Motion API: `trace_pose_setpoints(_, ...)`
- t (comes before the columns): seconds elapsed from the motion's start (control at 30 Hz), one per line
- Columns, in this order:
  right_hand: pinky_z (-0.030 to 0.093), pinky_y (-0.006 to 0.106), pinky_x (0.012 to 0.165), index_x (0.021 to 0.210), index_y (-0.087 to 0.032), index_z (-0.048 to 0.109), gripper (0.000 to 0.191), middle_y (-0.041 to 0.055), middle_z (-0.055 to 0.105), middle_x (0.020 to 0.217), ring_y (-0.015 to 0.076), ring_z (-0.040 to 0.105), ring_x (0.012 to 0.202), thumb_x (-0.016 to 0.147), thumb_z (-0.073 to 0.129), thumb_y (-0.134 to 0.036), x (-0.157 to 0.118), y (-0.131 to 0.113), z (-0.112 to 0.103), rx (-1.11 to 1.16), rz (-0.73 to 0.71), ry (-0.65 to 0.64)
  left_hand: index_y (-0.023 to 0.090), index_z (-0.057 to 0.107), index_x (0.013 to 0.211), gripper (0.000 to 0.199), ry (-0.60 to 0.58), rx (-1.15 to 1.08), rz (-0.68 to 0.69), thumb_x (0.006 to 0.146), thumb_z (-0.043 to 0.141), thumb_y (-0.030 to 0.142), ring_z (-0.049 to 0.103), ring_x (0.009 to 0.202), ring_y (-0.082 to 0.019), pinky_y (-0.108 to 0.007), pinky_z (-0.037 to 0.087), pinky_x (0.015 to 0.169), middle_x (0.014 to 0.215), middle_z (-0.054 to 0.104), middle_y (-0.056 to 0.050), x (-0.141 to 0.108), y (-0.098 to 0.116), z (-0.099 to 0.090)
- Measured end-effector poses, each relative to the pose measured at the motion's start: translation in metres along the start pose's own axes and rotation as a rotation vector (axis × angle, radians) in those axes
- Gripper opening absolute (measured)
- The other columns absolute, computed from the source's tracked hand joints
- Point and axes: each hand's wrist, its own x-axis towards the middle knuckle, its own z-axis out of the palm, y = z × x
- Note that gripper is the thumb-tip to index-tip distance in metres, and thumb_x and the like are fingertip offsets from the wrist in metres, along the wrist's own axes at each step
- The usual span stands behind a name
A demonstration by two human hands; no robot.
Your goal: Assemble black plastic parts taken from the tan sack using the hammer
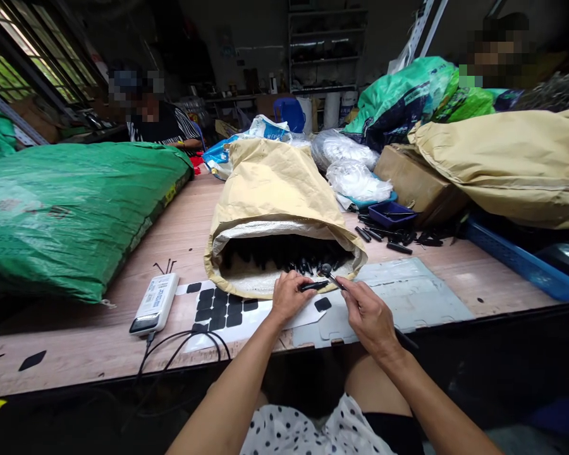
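My left hand (288, 296) is closed around a slim black plastic piece (315, 285) that points right, at the mouth of a tan woven sack (275, 180). In my right hand (370, 317) is a tool with a round dark head (326, 270) and a short metal neck; what looks like its dark handle (406, 339) shows below the hand. The round head is close to the black piece; I cannot tell whether they touch. Many similar black pieces (265, 251) fill the sack's opening, which faces me. Under my hands lie a white sheet with black square pads (219, 308) and a grey board (408, 294).
A green sack (76, 208) lies at left, beside a white cabled device (155, 304). Loose black pieces (398, 248), a purple tray (391, 215), a cardboard box (412, 177) and a blue basket (516, 259) are at right. Two people (164, 123) are beyond the table.
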Motion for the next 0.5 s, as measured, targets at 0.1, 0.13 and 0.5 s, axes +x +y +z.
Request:
trace_pose_setpoints(0.1, 0.051, 0.028, 0.080, 0.132, -0.029, 0.064, 0.038, 0.0030, 0.071, 0.104, 0.0185, 0.067, 0.096, 0.100, 0.044, -0.023, -0.002, 0.000, 0.001, -0.062, -0.004, -0.042, 0.031, 0.078, 0.100, 0.022, 0.006, -0.015, -0.001, 0.079, 0.080, 0.033, 0.054, 0.098, -0.021, -0.034, 0.040, 0.089, 0.099, 0.068, 0.001, 0.000, -0.002, 0.002)
trace_pose_setpoints(0.13, 0.051, 0.028, 0.078, 0.131, -0.029, 0.064, 0.038, 0.0029, 0.071, 0.102, 0.0188, 0.067, 0.095, 0.099, 0.044, -0.022, -0.003, 0.000, 0.001, -0.081, 0.003, -0.064, 0.031, 0.078, 0.100, 0.022, 0.008, -0.020, 0.000, 0.079, 0.080, 0.033, 0.054, 0.098, -0.021, -0.034, 0.040, 0.089, 0.099, 0.068, 0.001, 0.000, -0.002, 0.002)
trace_pose_setpoints(0.5, 0.051, 0.028, 0.080, 0.131, -0.028, 0.064, 0.038, 0.0032, 0.071, 0.104, 0.0182, 0.067, 0.097, 0.099, 0.044, -0.019, -0.004, -0.014, 0.013, -0.053, -0.049, -0.112, 0.027, 0.076, 0.089, 0.014, -0.011, 0.039, 0.015, 0.082, 0.077, 0.039, 0.053, 0.097, -0.022, -0.034, 0.039, 0.085, 0.095, 0.066, 0.000, -0.002, 0.001, -0.002)
